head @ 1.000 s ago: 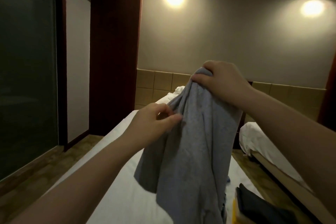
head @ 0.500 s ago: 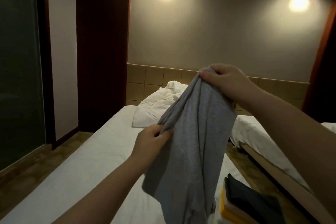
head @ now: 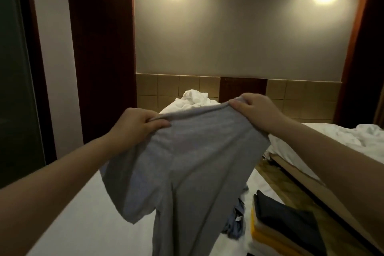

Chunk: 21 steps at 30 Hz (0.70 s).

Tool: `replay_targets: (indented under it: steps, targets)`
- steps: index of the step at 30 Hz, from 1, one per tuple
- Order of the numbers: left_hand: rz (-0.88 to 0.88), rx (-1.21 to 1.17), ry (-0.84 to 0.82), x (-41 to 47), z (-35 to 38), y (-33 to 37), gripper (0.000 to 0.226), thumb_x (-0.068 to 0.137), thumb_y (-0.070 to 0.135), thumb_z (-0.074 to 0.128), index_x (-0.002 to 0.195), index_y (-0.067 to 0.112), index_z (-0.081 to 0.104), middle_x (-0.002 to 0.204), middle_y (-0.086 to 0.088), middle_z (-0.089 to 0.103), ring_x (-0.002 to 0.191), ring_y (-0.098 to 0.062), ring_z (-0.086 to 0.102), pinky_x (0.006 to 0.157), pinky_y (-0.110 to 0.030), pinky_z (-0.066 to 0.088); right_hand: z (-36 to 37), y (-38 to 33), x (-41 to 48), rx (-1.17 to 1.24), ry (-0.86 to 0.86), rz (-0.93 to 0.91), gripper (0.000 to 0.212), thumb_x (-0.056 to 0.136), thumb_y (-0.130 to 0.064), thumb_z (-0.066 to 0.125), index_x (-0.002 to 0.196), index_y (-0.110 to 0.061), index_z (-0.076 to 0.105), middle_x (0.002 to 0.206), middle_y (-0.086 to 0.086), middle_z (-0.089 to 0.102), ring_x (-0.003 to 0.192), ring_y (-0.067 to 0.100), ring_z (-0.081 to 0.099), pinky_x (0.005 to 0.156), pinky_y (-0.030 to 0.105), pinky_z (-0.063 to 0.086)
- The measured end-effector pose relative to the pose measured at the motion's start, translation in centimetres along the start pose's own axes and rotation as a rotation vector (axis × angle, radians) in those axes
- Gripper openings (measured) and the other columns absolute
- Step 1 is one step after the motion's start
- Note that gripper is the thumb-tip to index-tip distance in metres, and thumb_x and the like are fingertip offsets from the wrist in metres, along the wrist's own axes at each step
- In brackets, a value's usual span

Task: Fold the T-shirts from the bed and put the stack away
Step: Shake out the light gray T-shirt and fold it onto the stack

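A grey T-shirt point(head: 187, 168) hangs in the air over the white bed point(head: 87, 210), spread between my two hands. My left hand point(head: 135, 127) grips its upper edge at the left, thumb over the cloth. My right hand point(head: 255, 110) grips the same edge at the right, a little higher. The shirt's lower part drops out of the bottom of the view. A stack of folded shirts point(head: 284, 226), dark on top with tan and yellow below, lies on the bed at the lower right. A crumpled bluish garment point(head: 236, 222) lies beside the stack, partly hidden by the grey shirt.
Rumpled white bedding point(head: 193, 100) is heaped at the head of the bed by the tiled headboard point(head: 166, 87). A second bed point(head: 340, 137) stands at the right across a narrow strip of wood floor point(head: 268, 170). A dark glass panel point(head: 14, 81) lines the left wall.
My hands have drawn apart, and the bunched grey shirt is now stretched wide between them. The left hand rose and shifted left along the edge. The view has tilted down slightly.
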<state>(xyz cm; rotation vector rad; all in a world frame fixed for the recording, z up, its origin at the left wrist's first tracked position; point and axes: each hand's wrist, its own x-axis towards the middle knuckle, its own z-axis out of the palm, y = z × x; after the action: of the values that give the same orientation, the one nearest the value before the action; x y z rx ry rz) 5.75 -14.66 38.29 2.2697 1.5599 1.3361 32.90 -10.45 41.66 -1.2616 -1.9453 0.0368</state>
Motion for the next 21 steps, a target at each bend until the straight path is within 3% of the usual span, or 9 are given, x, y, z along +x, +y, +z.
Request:
replay_targets:
  steps: [4,9,11,14,17,21]
  targets:
    - [-0.066,-0.05,0.01,0.3,-0.9,-0.6,0.023,0.086,0.023,0.062,0.069,0.008,0.068,0.063,-0.004,0.06,0.057,-0.006,0.056,0.052,-0.01,0.04,-0.8,0.0,-0.5,0.187,-0.023,0.011,0.036,0.093,-0.039,0.049,0.09,-0.007,0.064,0.081,0.005,0.061,0.07,0.012,0.055,0.061,0.02,0.042]
    - [-0.127,-0.15,0.026,0.1,-1.3,-1.1,0.02,0.087,0.021,0.059,0.071,0.013,0.068,0.069,-0.006,0.063,0.066,-0.014,0.059,0.06,-0.02,0.041,-1.6,-0.7,-0.3,0.163,-0.067,-0.036,0.025,0.094,-0.038,0.049,0.078,-0.021,0.06,0.079,-0.003,0.06,0.07,0.007,0.055,0.062,0.018,0.04]
    - [-0.153,-0.187,-0.027,0.2,-2.2,-1.5,0.02,0.087,0.021,0.06,0.07,0.017,0.069,0.066,-0.002,0.065,0.064,-0.012,0.062,0.062,-0.022,0.042,-2.2,-0.8,-0.2,0.086,-0.024,-0.082,0.026,0.094,-0.036,0.05,0.084,-0.016,0.063,0.08,-0.002,0.059,0.07,0.005,0.054,0.06,0.015,0.038]
    - [-0.181,-0.244,-0.148,0.4,-2.7,-2.1,0.018,0.089,0.019,0.058,0.077,0.02,0.072,0.071,0.003,0.069,0.067,-0.007,0.065,0.064,-0.023,0.046,-2.4,-0.6,0.0,0.152,0.083,-0.103,0.023,0.093,-0.034,0.054,0.087,-0.014,0.063,0.078,-0.003,0.059,0.067,0.004,0.052,0.055,0.009,0.039]
    - [-0.164,0.035,-0.381,-0.2,-1.1,-2.8,0.016,0.089,0.02,0.059,0.078,0.022,0.07,0.078,-0.002,0.069,0.078,-0.016,0.065,0.07,-0.026,0.049,-0.5,0.4,-0.2,-0.115,-0.181,-0.106,0.021,0.087,-0.04,0.059,0.078,-0.022,0.064,0.076,-0.004,0.06,0.073,0.01,0.054,0.064,0.022,0.041]
    - [-0.166,-0.202,-0.134,-0.6,-1.2,-2.7,0.02,0.091,0.017,0.056,0.074,0.017,0.068,0.076,-0.001,0.064,0.077,-0.015,0.06,0.068,-0.024,0.042,-0.1,0.9,-0.2,0.033,0.028,-0.122,0.032,0.09,-0.039,0.055,0.087,-0.009,0.067,0.083,0.008,0.064,0.079,0.021,0.059,0.073,0.032,0.046]
